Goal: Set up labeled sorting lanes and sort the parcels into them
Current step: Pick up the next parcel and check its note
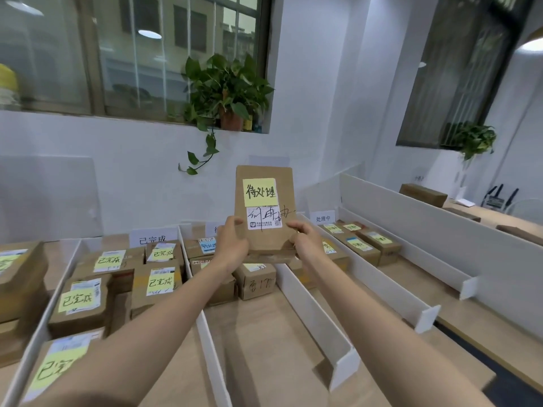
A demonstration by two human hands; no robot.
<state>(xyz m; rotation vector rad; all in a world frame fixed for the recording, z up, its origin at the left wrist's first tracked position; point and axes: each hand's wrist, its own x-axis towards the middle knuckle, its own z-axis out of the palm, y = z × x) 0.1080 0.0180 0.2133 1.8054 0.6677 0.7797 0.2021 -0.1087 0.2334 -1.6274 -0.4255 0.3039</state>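
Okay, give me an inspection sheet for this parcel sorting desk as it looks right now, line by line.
Surface: wooden table, split into lanes by white dividers.
Job's things: held parcel upright, its yellow note reading 待处理; left-lane parcels noted 已完成, in front of the 已完成 sign; right-lane parcels near the 处理中 sign; middle-lane parcels, their sign mostly hidden.
Clutter: boxes and a black antenna device on the far desk.
Grips: left hand and right hand both hold the parcel's lower edges.
Cables: nothing seen.
Surroundings: white wall; potted plant on the near sill, second plant on the right sill.
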